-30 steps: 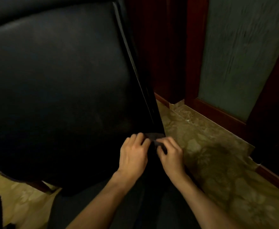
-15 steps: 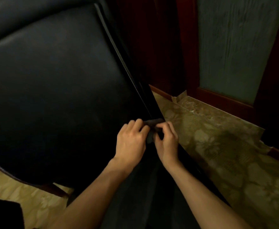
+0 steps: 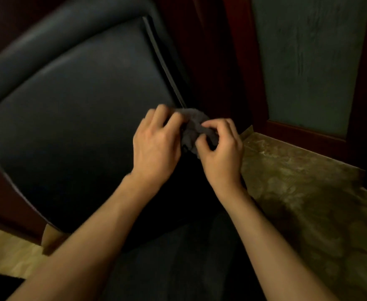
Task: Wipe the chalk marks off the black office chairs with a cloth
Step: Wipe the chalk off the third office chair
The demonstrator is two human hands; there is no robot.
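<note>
- I see both bare hands meeting in the middle of the head view, just off the right edge of the black chair (image 3: 74,118).
- My left hand (image 3: 156,146) has its fingers curled over the left side of the cloth (image 3: 192,127), with the back of the hand facing the camera.
- My right hand (image 3: 221,153) pinches the right side of the same cloth between thumb and bent fingers; the thumb tip sits near the lower edge of the fabric.
- The cloth is dark grey and bunched into a small wad, held between the two hands. It bulges upward above the knuckles.
- The wad lies right at the chair's right edge, close to the lower end of the thin dark trim strip (image 3: 165,66) that runs along that edge. I cannot tell whether the cloth touches the chair.
- The chair's padded panel fills the left half of the view, tilted, with a rounded border curving across the upper left.
- I cannot make out any chalk marks on the panel in this dim, slightly blurred light.
- Right of the chair stands a dark red wooden door frame (image 3: 243,72) with a grey-green textured panel (image 3: 308,61) set in it.
- A patterned yellowish floor (image 3: 308,203) stretches under the right forearm, and a strip of it shows at the lower left corner too.
- Dark clothing (image 3: 178,263) shows between the forearms at the bottom.
</note>
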